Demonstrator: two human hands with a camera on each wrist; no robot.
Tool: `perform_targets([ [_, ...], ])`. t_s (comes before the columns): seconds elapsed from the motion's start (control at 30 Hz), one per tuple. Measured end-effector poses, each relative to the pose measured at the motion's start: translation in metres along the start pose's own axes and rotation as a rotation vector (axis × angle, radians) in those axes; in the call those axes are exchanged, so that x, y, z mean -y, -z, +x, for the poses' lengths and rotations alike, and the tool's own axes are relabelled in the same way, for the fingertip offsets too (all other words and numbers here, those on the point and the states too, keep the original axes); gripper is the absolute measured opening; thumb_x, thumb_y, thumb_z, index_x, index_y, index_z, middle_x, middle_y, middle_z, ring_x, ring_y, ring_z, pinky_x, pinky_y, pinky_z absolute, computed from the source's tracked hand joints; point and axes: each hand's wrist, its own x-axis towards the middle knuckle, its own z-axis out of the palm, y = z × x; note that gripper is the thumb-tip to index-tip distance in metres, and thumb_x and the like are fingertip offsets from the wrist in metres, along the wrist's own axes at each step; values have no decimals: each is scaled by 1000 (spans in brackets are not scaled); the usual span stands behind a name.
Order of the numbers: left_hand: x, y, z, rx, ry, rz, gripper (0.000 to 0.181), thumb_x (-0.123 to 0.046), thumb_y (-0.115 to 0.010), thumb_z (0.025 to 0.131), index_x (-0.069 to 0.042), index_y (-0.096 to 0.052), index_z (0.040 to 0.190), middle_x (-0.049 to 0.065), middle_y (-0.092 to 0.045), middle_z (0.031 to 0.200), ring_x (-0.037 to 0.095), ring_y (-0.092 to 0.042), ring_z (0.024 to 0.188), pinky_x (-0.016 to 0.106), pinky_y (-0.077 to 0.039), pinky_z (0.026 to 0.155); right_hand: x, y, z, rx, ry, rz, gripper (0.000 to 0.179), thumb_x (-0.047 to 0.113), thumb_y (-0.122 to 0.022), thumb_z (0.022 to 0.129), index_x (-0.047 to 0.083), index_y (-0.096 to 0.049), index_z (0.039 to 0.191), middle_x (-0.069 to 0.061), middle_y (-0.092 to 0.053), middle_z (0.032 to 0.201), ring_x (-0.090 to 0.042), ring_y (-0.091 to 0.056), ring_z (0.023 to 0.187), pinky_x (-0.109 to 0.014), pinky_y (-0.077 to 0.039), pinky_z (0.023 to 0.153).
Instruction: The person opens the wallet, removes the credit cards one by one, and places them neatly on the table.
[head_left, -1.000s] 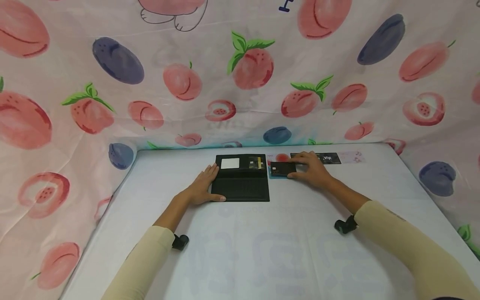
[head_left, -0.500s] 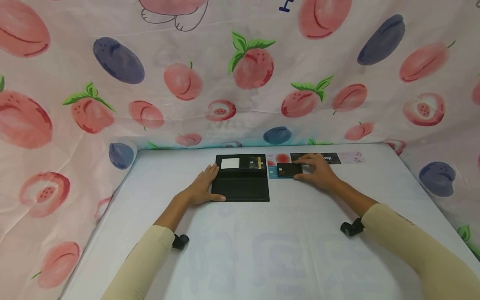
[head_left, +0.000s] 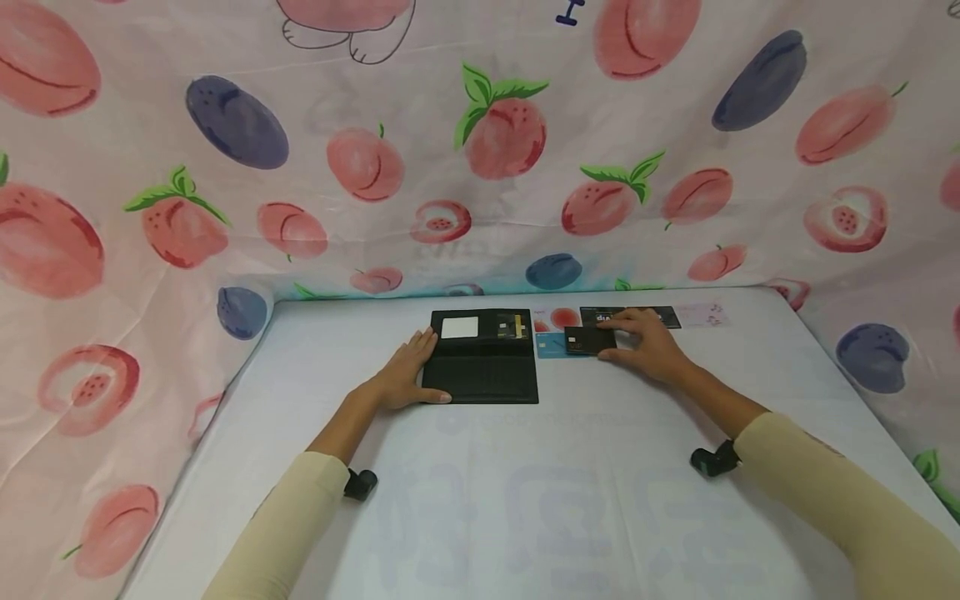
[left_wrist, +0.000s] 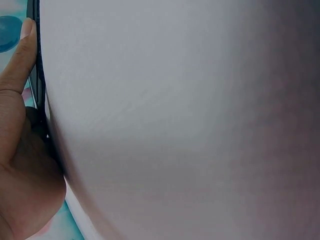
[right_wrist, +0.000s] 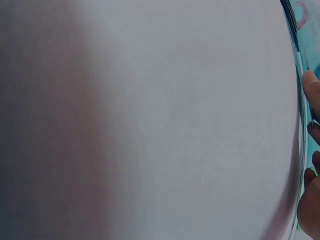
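Note:
A black wallet (head_left: 487,379) lies spread flat in the head view, with a white panel and a gold-and-black card (head_left: 513,326) in its upper half. My left hand (head_left: 403,375) rests along the wallet's left edge, fingers straight and thumb at the lower corner; part of this hand (left_wrist: 22,145) shows in the left wrist view. Between thumb and fingers, my right hand (head_left: 647,343) pinches a black card (head_left: 585,340). That card partly covers a blue card (head_left: 550,346) beside the wallet. The right wrist view catches only this hand's edge (right_wrist: 311,100), not the card.
Behind the black card lie a card with red fruit-like shapes (head_left: 562,317), a black VIP card (head_left: 666,316) partly behind the right fingers, and a pale pink card (head_left: 703,314). The white table (head_left: 480,500) meets a fruit-print cloth (head_left: 502,225) at its back edge.
My right hand has slid the black card to the right, away from the wallet, uncovering more of the blue card. The left hand and wallet stay where they were.

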Motion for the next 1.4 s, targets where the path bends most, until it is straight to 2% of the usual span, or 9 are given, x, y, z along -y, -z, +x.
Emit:
perform_targets([
  [0.23, 1, 0, -1, -1, -3, -3, 121, -53, -81, 90, 1, -5, 167, 17, 3, 176, 33, 7, 161, 50, 3, 128, -2, 5, -5, -1, -7, 5, 52, 20, -94, 81, 6, -76, 128, -14, -66, 120, -28, -42, 97, -45, -37, 76],
  [0.43, -5, 4, -3, 3, 5, -4, 119, -46, -83, 90, 3, -6, 166, 18, 1, 175, 35, 6, 160, 52, 1, 128, -6, 7, -8, -8, -6, -16, 52, 19, -94, 81, 6, -76, 128, -18, -66, 125, -30, -44, 102, -47, -39, 79],
  [0.67, -7, 4, -4, -2, 10, 3, 118, -47, -83, 91, 4, -8, 166, 19, 0, 175, 36, 4, 160, 53, -1, 128, -11, 7, -12, -25, -4, -23, 51, 18, -95, 80, 7, -77, 126, -18, -66, 124, -31, -45, 105, -48, -39, 80],
  [1.4, -6, 5, -3, 6, 11, 8, 119, -46, -83, 90, 2, -6, 167, 18, 1, 175, 35, 5, 161, 52, -1, 128, -13, 14, -16, -6, -50, -24, 51, 22, -95, 81, 9, -77, 127, -18, -66, 126, -30, -45, 105, -47, -39, 82],
])
